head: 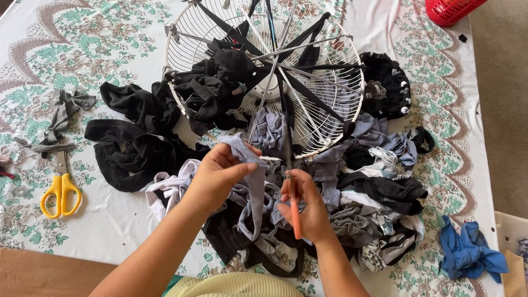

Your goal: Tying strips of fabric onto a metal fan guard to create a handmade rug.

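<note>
My left hand (216,175) pinches a long grey-lavender fabric strip (253,189) that hangs down over the pile. My right hand (306,207) grips an orange-handled tool (295,218), whose dark shaft runs up toward the rim of a white wire fan grille (331,98). Black fabric strips (219,75) are woven and tied across the grille's wires. Both hands hover over a heap of black, grey and white fabric scraps (363,194) just below the grille.
Yellow-handled scissors (61,193) lie at the left on the floral tablecloth (73,33). Black cloth (133,149) sits left of the grille, a blue rag (467,249) at the right, a red basket (451,8) at the top right corner.
</note>
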